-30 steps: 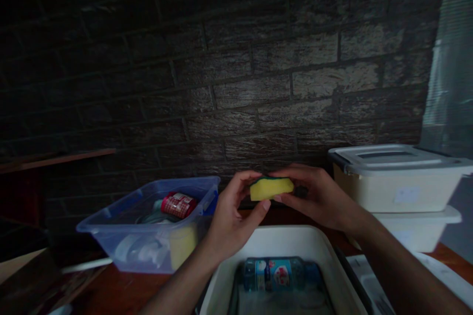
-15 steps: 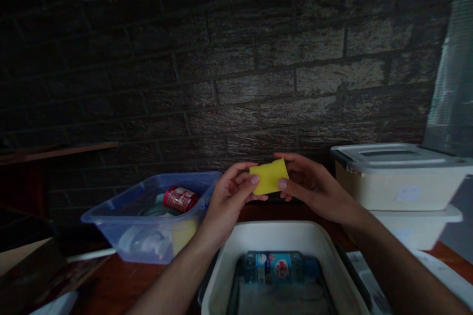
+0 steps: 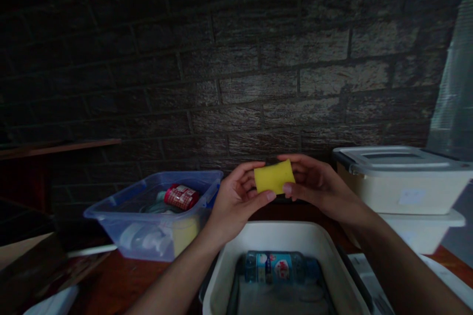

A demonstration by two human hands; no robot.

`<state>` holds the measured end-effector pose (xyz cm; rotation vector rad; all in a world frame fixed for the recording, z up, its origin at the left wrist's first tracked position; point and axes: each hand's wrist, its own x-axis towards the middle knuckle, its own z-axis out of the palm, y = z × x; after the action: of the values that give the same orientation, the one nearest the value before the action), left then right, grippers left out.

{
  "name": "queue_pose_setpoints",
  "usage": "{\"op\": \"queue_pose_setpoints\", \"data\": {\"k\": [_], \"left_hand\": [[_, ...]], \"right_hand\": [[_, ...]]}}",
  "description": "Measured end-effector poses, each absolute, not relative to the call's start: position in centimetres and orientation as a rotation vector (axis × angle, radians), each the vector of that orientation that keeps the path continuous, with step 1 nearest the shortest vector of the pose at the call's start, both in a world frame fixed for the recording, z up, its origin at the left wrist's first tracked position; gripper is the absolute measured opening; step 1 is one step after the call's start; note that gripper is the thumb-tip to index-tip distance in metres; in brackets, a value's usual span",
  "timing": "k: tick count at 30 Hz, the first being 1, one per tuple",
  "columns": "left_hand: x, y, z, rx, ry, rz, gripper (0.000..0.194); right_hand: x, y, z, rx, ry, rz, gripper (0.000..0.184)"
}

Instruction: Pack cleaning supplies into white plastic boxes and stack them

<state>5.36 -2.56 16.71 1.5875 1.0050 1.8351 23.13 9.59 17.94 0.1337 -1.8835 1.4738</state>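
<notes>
Between my two hands is a yellow sponge (image 3: 274, 176), raised above the far rim of a white bin (image 3: 284, 229). My left hand (image 3: 240, 199) grips its left end, thumb along the lower edge and fingers behind. On the right end, my right hand (image 3: 318, 182) pinches it with the thumb in front; the fingers behind are partly hidden. The sponge looks slightly bent. Inside the white bin lies a bottle (image 3: 279, 267) on its side, blue-green with a printed label, on top of a greyish item I cannot make out.
To the left, a clear blue-tinted tub (image 3: 148, 236) holds a red-labelled container (image 3: 181, 197) and other items. Stacked lidded boxes (image 3: 406, 192) stand at the right. A dark brick wall (image 3: 236, 83) rises behind the wooden table (image 3: 121, 280). A cardboard box (image 3: 29, 266) is at lower left.
The sponge has shifted slightly right and turned a little in my hands. My left thumb has slid from its front face to the lower edge.
</notes>
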Motion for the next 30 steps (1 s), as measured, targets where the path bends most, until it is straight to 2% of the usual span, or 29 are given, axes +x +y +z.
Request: {"op": "queue_pose_setpoints", "data": {"k": [4,22,30], "left_hand": [[5.31,-2.50,16.67,1.597,0.996,1.830,0.056],[5.55,-2.67,16.93,1.531,1.078,1.851,0.055],[5.16,-2.51,16.65,1.520,0.996,1.846,0.045]], "right_hand": [[23.03,9.67,17.81,0.091,-1.879,1.463,0.045],[23.09,9.58,18.34,-0.053,-1.904,1.432,0.045],[23.49,9.66,18.38,0.029,-1.889,1.489,0.033]]}}
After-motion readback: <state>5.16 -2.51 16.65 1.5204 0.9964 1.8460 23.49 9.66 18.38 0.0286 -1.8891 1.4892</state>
